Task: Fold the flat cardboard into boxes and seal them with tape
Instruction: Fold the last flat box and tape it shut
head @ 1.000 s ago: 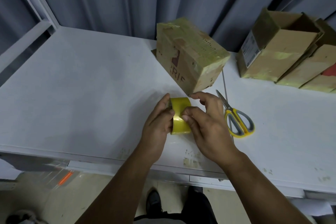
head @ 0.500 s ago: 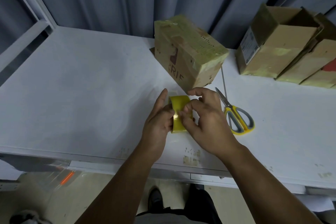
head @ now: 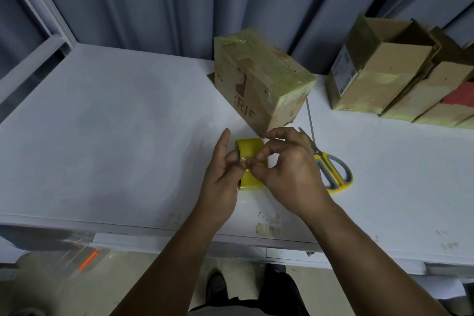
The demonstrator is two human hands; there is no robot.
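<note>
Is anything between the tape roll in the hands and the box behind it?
Nothing visible. The tape roll, in the left hand and pinched by the right hand, is just before the box; the scissors lie to its right.

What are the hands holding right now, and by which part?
The yellow tape roll: the left hand grips its left side, while the right hand pinches at its outer face, likely the tape end.

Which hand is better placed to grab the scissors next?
Probably right. The scissors lie just beside the right hand; the left hand holds the tape roll, farther away.
</note>
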